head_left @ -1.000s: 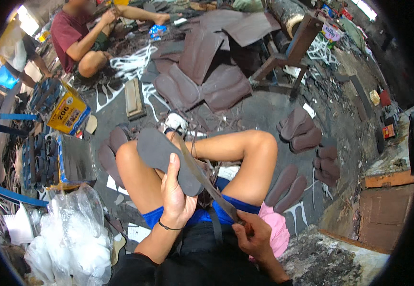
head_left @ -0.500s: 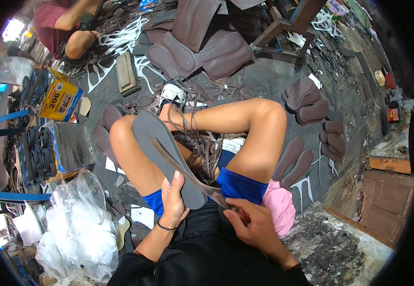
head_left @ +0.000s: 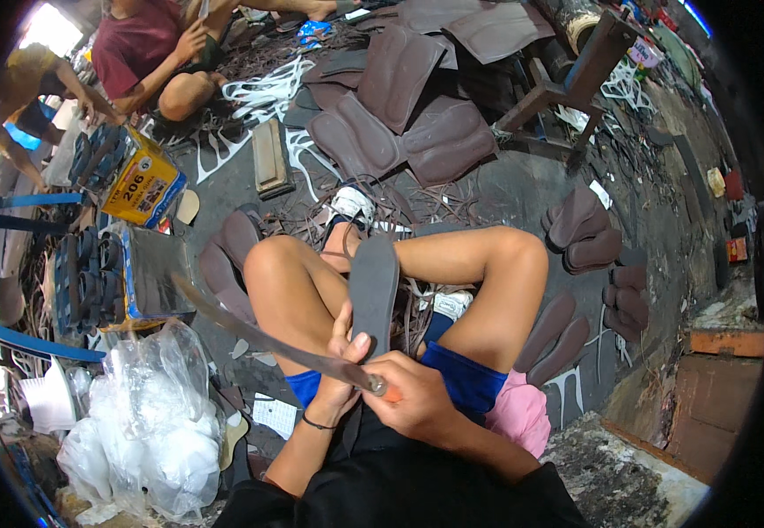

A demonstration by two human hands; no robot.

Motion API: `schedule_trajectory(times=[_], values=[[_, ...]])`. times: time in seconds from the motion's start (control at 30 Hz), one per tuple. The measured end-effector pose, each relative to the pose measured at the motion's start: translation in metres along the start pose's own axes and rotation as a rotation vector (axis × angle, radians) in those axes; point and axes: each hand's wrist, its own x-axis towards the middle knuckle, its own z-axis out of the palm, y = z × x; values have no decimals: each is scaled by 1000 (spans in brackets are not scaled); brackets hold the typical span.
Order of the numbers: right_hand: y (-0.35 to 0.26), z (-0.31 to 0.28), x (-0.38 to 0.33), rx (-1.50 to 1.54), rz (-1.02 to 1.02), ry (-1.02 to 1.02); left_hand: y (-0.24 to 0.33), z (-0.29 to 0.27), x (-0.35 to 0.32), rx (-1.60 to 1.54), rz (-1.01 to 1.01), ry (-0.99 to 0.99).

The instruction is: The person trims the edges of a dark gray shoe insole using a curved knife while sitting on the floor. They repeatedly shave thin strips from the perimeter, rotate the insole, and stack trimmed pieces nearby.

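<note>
My left hand (head_left: 336, 387) is closed around the lower part of a grey shoe sole (head_left: 373, 286), which stands lengthwise above my crossed legs. In my right hand (head_left: 415, 396) is the orange handle of a long knife (head_left: 281, 346). Its thin, slightly curved blade points to the upper left and passes over my left hand. Both hands are close together, and the right one hides the sole's near end. A narrow dark strip (head_left: 353, 429) hangs just below them. Brown trimmed strips (head_left: 413, 321) lie between my legs.
Brown sole sheets (head_left: 360, 132) lie ahead by a wooden stand (head_left: 567, 92). Cut soles (head_left: 562, 330) lie right, near a pink cloth (head_left: 520, 414). At left are a clear plastic bag (head_left: 149, 422), a yellow box (head_left: 143, 180) and a blue frame (head_left: 34, 343). Two people sit or bend at upper left.
The sole has swung from leaning left to nearly upright and moved right. My right hand has come left beside my left hand, and the blade now reaches left, off the sole. The view has shifted.
</note>
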Motion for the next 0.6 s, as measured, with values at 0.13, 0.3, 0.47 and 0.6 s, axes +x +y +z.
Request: schedule_trajectory(times=[0.13, 0.3, 0.47, 0.6], values=[[0, -2, 20, 180, -141, 196, 14, -11, 10, -30, -66, -80], [38, -33, 27, 386, 341, 324, 20, -30, 13, -971, -131, -355], [49, -54, 38, 519, 454, 449, 26, -57, 14, -989, -76, -423], [52, -49, 38, 546, 440, 416, 35, -65, 9, -917, 0, -453]])
